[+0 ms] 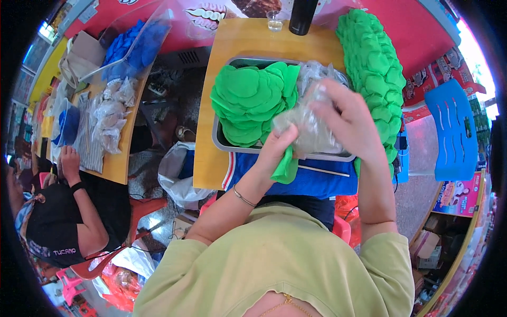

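My left hand (275,149) grips a clear plastic bag (312,127) together with a green fabric piece (285,168) that hangs below my thumb. The bag's contents are hard to make out. My right hand (346,108) is curled over the bag's upper side, its fingertips slightly blurred and partly hidden behind the film. Beneath both hands lies a metal tray (217,138). Its left part holds a heap of round green fabric pieces (254,100); crumpled clear plastic bags (315,74) fill the right part.
A long bundle of green petal-like pieces (372,68) lies along the table's (208,164) right edge. A thin stick (323,170) rests on blue cloth (311,182) near me. A cup (274,22) and black bottle (303,16) stand behind. Another person (63,222) sits left; a blue chair (449,134) is right.
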